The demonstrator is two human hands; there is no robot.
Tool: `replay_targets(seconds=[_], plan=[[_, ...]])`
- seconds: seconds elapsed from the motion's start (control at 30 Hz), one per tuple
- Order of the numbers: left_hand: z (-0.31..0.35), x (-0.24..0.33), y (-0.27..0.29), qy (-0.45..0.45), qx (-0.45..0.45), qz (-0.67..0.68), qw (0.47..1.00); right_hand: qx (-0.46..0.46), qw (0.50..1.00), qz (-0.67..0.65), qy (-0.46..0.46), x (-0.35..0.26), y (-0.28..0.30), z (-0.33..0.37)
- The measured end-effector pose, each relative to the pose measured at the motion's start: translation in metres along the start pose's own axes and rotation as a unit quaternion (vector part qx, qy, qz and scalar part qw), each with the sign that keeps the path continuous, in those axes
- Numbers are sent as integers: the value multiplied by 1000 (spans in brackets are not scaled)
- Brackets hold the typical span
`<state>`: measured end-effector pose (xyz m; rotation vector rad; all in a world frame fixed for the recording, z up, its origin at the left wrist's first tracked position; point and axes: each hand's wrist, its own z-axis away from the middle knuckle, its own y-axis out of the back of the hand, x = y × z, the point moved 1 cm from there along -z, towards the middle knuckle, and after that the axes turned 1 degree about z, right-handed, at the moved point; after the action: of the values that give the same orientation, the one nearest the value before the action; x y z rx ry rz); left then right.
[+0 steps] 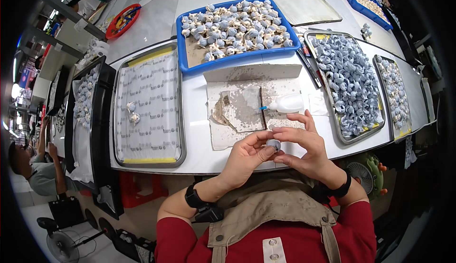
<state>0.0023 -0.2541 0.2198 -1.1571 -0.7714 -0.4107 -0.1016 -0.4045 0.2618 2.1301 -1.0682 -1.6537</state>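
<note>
Just past the table's near edge, a small rounded grey-blue piece [274,144] sits between my fingertips. My left hand [248,156] pinches it between thumb and fingers. From the other side, my right hand [306,146] curls its thumb and forefinger round the same piece, its other fingers raised. Beyond my hands lies a stained, creased cardboard sheet [222,137]. On it rests a white squeeze bottle [289,103] on its side, its blue tip pointing left. The piece's underside is hidden by my fingers.
A blue tray [183,56] of grey-blue and cream figures stands behind the cardboard. Right is a metal tray [341,132] heaped with hollow grey-blue pieces; left, a paper-lined tray [147,142] with two figures. Tweezers-like dark tools [309,70] lie beside the blue tray.
</note>
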Motion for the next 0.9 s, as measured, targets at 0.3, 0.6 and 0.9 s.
replay_targets(seconds=[0.3,0.6,0.9], plan=[[6,-3,-7,-108,50,-187,975,122,958,242,94,-11,-9,14],[7,10,-12,-162,81,-374,910,78,950,281,110,-26,-1,3],[7,18,-10,-252,18,-425,869,65,958,218,172,-15,13,-10]])
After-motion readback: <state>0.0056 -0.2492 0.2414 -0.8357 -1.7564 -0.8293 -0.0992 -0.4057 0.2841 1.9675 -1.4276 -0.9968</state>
